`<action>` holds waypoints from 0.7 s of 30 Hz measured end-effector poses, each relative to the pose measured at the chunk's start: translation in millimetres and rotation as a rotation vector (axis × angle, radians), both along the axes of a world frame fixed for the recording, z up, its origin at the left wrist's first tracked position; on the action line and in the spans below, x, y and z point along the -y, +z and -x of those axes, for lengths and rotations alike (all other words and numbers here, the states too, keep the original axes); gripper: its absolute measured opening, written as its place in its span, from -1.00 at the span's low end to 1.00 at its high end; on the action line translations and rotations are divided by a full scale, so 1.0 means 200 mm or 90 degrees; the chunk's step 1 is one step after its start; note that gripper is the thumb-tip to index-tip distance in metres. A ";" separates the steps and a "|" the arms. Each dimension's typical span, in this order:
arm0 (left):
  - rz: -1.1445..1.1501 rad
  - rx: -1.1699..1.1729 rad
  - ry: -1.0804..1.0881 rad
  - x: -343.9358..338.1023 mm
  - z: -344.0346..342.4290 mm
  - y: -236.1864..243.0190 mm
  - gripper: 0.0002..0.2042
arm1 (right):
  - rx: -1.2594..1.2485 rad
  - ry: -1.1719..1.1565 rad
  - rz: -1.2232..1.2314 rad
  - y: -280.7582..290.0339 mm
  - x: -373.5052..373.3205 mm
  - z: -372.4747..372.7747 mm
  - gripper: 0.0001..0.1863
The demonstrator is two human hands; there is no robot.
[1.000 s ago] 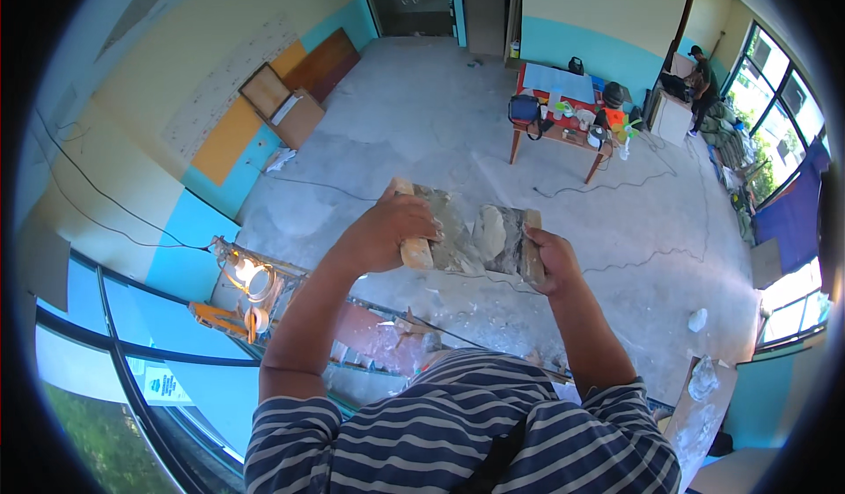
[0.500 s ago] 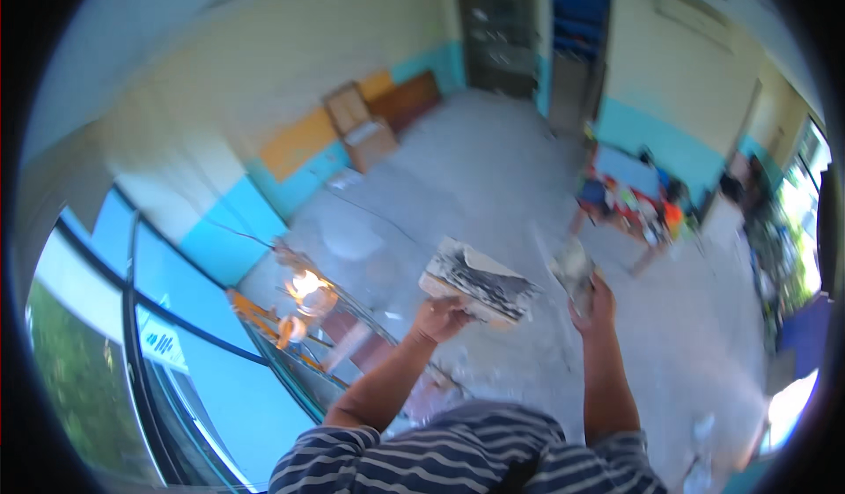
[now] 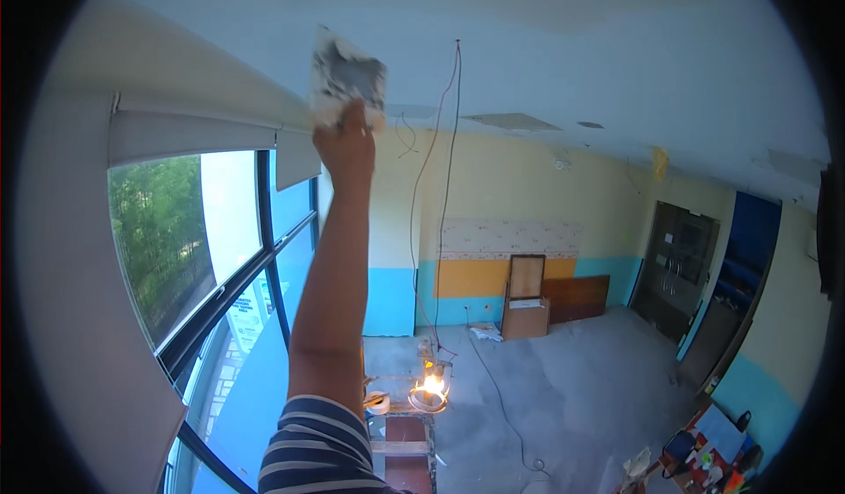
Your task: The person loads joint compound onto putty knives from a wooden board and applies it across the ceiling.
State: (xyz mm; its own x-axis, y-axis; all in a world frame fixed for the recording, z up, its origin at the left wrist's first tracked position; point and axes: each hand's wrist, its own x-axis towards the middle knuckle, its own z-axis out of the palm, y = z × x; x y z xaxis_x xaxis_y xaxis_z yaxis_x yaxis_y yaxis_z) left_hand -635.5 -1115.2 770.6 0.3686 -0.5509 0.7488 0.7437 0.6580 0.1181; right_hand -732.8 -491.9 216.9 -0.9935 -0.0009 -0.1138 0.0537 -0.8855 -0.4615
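My left arm reaches up, and my left hand (image 3: pixel 347 149) is closed around the lower end of a pale rectangular putty board (image 3: pixel 350 75), raised in front of the ceiling. Grey putty is smeared across the board's face, with whitish patches at its edges. Whether the board touches the ceiling I cannot tell. My right hand is out of the picture. A small whitish, uneven object (image 3: pixel 636 464) shows at the lower edge; its kind is unclear.
Thin wires (image 3: pixel 449 142) hang from the ceiling. Below stands a lit lamp (image 3: pixel 430 388) by a stand with a tape roll (image 3: pixel 377 402). Windows (image 3: pixel 238 256) line the left. A cluttered table (image 3: pixel 717 437) is at lower right; boards (image 3: pixel 576 298) lean on the far wall.
The view has swung upward to the ceiling. My left hand has lifted the putty board from waist height to overhead. My right hand, which held a scraper, has left the view.
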 end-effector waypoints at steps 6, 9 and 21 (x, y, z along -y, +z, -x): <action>-0.025 -0.008 0.268 0.10 -0.32 0.57 -0.70 | -0.231 -0.248 -0.469 -0.32 -0.18 0.18 -0.79; -0.058 0.000 0.386 0.13 -0.36 0.70 -0.67 | -0.130 -0.167 -0.251 -0.32 -0.20 0.19 -0.74; -0.037 -0.012 0.461 0.07 -0.12 1.04 -0.51 | -0.169 -0.495 -0.676 -0.30 -0.35 0.01 -0.72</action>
State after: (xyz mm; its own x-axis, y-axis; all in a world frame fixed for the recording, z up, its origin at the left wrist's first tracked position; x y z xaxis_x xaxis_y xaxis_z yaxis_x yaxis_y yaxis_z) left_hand -611.3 -1128.8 977.9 0.6689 -0.2032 0.7150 0.1270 0.9790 0.1594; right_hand -734.3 -421.8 157.8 -0.6883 0.5374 0.4873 -0.4936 0.1453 -0.8574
